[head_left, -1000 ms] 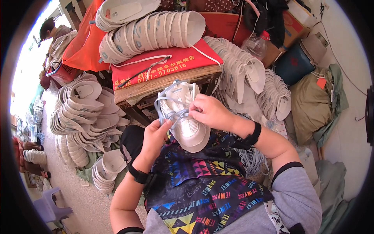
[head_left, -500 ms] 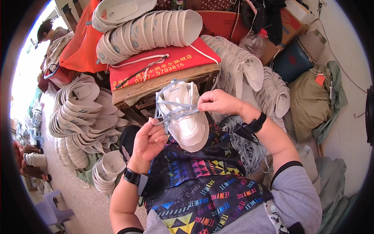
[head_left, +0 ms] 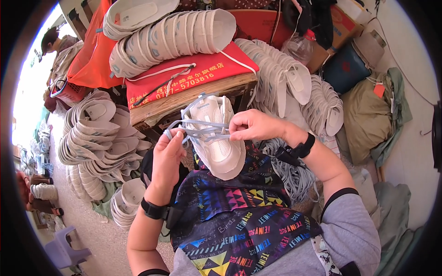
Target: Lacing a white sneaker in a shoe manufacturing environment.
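Note:
A white shoe upper (head_left: 220, 154) lies toe toward me, between my lap and the edge of the wooden table. A grey-blue shoelace (head_left: 202, 131) crosses it in several loose strands. With fingers pinched, my left hand (head_left: 167, 149) grips the lace at the shoe's left side, and a loop of it stands above the fingertips. Over on the right edge of the upper, my right hand (head_left: 251, 125) is closed on the lace strands near the eyelets. Its fingertips partly hide where the lace meets the upper.
On the wooden table (head_left: 193, 92), a red cloth (head_left: 152, 87) lies under a row of nested shoe uppers (head_left: 170, 43). More stacks of uppers (head_left: 90, 126) stand at left. A bundle of grey laces (head_left: 294, 177) hangs by my right side. A purple stool (head_left: 64, 248) stands lower left; a person (head_left: 64, 50) is far left.
My left hand has risen and shifted slightly left, its fingers now closer to the lace's upper loop. My right hand has moved a little left along the shoe's edge.

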`<state>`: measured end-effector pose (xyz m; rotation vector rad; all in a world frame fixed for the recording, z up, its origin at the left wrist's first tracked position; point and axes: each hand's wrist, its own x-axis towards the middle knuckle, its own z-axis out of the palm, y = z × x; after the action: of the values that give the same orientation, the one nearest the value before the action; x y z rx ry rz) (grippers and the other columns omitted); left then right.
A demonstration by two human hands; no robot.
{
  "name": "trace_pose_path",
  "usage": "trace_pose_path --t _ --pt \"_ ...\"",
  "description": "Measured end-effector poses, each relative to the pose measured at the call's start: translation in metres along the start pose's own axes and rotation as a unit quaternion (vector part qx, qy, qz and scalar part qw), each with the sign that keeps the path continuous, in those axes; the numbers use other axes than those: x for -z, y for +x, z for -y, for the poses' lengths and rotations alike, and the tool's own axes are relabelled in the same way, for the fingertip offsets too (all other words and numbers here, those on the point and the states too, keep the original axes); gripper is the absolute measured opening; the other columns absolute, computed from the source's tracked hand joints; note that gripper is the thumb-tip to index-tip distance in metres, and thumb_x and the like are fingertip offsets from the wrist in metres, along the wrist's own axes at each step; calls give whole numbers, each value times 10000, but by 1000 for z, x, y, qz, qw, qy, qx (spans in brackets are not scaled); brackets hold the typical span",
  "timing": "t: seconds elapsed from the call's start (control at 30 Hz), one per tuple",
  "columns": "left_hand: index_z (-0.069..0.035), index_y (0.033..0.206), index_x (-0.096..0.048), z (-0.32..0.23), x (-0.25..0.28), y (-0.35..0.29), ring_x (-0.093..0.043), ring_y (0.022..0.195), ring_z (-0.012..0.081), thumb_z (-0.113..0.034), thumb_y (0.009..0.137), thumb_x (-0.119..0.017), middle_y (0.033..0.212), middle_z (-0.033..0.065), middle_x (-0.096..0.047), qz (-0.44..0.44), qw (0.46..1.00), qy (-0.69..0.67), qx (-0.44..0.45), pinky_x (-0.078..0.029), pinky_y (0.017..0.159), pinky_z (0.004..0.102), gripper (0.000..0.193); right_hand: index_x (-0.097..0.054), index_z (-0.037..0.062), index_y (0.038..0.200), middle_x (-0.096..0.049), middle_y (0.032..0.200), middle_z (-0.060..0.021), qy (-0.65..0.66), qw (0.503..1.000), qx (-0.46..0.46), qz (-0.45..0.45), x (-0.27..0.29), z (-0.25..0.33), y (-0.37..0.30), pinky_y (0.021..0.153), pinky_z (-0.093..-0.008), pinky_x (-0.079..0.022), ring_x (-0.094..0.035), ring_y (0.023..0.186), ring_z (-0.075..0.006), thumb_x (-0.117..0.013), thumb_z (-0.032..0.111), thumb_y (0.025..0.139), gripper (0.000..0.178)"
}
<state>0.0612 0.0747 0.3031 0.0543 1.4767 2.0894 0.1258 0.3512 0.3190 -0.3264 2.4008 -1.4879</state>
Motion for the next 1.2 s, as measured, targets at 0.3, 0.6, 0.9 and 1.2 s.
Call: trace_pose_path --t 0.3,0.6,0.9,1.2 --pt "-9 1170 -536 33 0 12 -292 624 21 1 840 -670 712 -86 -304 -66 946 250 -195 -292 547 180 356 -658 26 915 -525 761 24 17 999 -31 -33 -1 -11 -3 619 -238 -415 -468 672 -56 -699 189 859 177" --pt "-6 1143 -618 29 -9 28 -309 648 70 -24 830 -702 743 -50 -333 -75 891 312 -319 -309 562 216 324 -659 16 923 -559 751 7 23 999 -32 -37 -6 -8 -6 622 -253 -433 -494 679 -68 -682 165 852 167" --pt "-31 915 -669 5 2 28 -510 648 232 -80 801 -711 773 88 -576 22 804 462 -373 -422 593 353 131 -665 20 930 -579 754 14 21 999 -20 -46 -5 -14 -6 627 -247 -443 -510 691 -63 -682 175 854 173" --pt "-31 914 -676 4 -2 23 -497 633 198 -103 758 -742 770 91 -540 2 785 535 -313 -412 581 332 184 -662 24 940 -577 773 16 3 999 -18 -38 -1 -12 -2 660 -246 -447 -517 720 -67 -681 176 862 172"
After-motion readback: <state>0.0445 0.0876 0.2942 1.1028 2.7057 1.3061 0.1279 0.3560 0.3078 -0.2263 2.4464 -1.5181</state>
